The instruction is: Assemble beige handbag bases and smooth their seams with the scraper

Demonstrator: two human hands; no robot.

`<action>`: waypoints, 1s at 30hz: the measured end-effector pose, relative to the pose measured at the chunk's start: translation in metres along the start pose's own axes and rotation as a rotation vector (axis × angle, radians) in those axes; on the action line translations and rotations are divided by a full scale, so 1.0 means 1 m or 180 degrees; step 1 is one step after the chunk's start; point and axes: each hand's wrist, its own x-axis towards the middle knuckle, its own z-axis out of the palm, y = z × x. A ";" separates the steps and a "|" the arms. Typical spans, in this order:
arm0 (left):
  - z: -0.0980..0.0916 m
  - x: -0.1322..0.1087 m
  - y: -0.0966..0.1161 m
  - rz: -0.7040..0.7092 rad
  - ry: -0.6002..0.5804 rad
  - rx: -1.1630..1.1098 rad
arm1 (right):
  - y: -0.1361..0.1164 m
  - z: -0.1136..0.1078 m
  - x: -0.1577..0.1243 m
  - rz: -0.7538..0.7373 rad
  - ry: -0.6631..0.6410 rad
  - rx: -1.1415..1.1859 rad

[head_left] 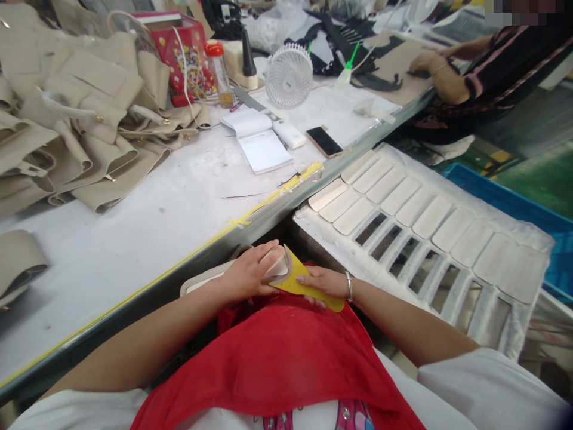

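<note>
My left hand (253,269) is closed around the rounded end of a pale leather piece (281,267), held low in front of my red apron. A light panel with a beige rim (201,278) shows behind my left wrist; whether it belongs to the same piece I cannot tell. My right hand (324,283), with a bracelet at its wrist, grips a flat yellow plastic sheet (295,275). The sheet's upper edge lies against the end of the leather piece, between my two hands. My left fingertips and the sheet's lower part are partly hidden.
On my right, a white slotted rack (407,272) carries rows of pale rounded panels. The white table (188,203) holds beige leather bag pieces (89,101), an open notebook (264,149), a phone (324,141) and a small fan (289,76). A co-worker's arm (452,77) is at far right.
</note>
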 end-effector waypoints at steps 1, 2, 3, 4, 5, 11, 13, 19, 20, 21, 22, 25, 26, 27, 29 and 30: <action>0.000 0.000 0.000 -0.0056 0.0038 -0.0067 | 0.001 0.002 0.000 0.0027 0.0068 0.0058; 0.000 0.001 0.000 -0.0084 0.0053 -0.0112 | 0.003 0.004 0.001 0.0053 0.0140 0.0115; 0.000 0.001 0.000 -0.0096 0.0052 -0.0138 | 0.004 0.006 0.002 0.0069 0.0214 0.0173; 0.001 0.001 -0.001 -0.0101 0.0045 -0.0154 | 0.006 0.008 0.002 0.0077 0.0280 0.0228; 0.001 0.001 -0.001 -0.0109 0.0035 -0.0166 | 0.008 0.010 0.003 0.0082 0.0325 0.0274; -0.001 0.000 0.000 -0.0188 -0.0039 -0.0173 | 0.020 0.019 0.011 0.0107 0.0498 0.0498; -0.003 0.000 0.002 -0.0254 -0.0065 -0.0196 | 0.021 0.022 0.017 0.0087 0.0535 0.0559; -0.001 -0.001 0.010 -0.0329 -0.0096 -0.0226 | 0.022 0.039 0.025 0.0013 0.0691 0.0516; 0.000 -0.003 0.011 -0.0336 -0.0088 -0.0159 | 0.021 0.041 0.021 0.0049 0.0642 0.0472; 0.002 -0.005 0.011 -0.0362 -0.0078 -0.0091 | 0.019 0.042 0.015 0.0065 0.0570 0.0467; 0.004 -0.007 0.011 -0.0405 -0.0058 -0.0033 | 0.015 0.042 0.008 0.0021 0.0532 0.0533; 0.009 -0.012 0.012 -0.0529 0.0078 0.0051 | -0.006 0.038 -0.008 -0.0867 0.1036 0.1174; 0.010 -0.013 0.013 -0.0561 0.0136 0.0067 | -0.016 0.037 -0.008 -0.1314 0.1369 0.1408; 0.012 -0.013 0.015 -0.0609 0.0196 0.0099 | -0.026 0.035 -0.004 -0.1725 0.1705 0.1608; 0.015 -0.011 0.018 -0.0746 0.0289 0.0205 | -0.042 0.033 0.012 -0.2233 0.2222 0.1929; 0.016 -0.010 0.020 -0.0815 0.0308 0.0263 | -0.048 0.032 0.024 -0.2319 0.2391 0.2070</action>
